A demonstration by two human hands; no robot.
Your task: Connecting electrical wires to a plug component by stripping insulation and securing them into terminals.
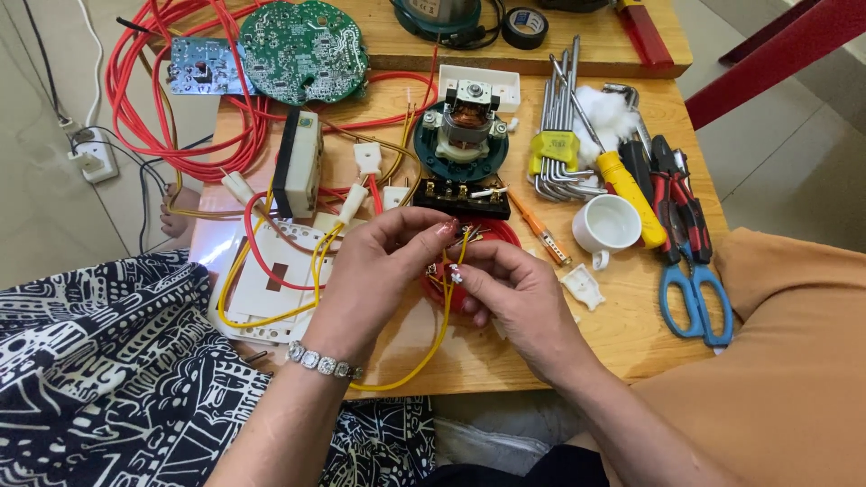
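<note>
— What has she got hold of there?

— A yellow wire (431, 347). The left hand (379, 271) is curled nearly closed, thumb and forefinger pinching it up near a cluster of bare wire ends. The right hand (514, 293) is just beside it, fingers bent in tight, nipping the same wire a little lower. The two hands almost touch, near the front of the wooden table (622, 325).

— And the wire itself?

— It drops from her fingers, loops down toward the near edge of the table and swings back left under her left wrist. Behind the hands sits a round red part (496, 233), mostly hidden by them.

— What else is around?

— Farther back, a small motor on a dark green base (462, 135), with a black terminal block (460, 197) in front of it. To the right, a white cup (606, 223), a yellow-handled screwdriver (631, 194), a bunch of hex keys (559, 135) and blue-handled scissors (695, 293). Far left, a green round circuit board (302, 50) lies among coils of red cable (153, 99).
</note>
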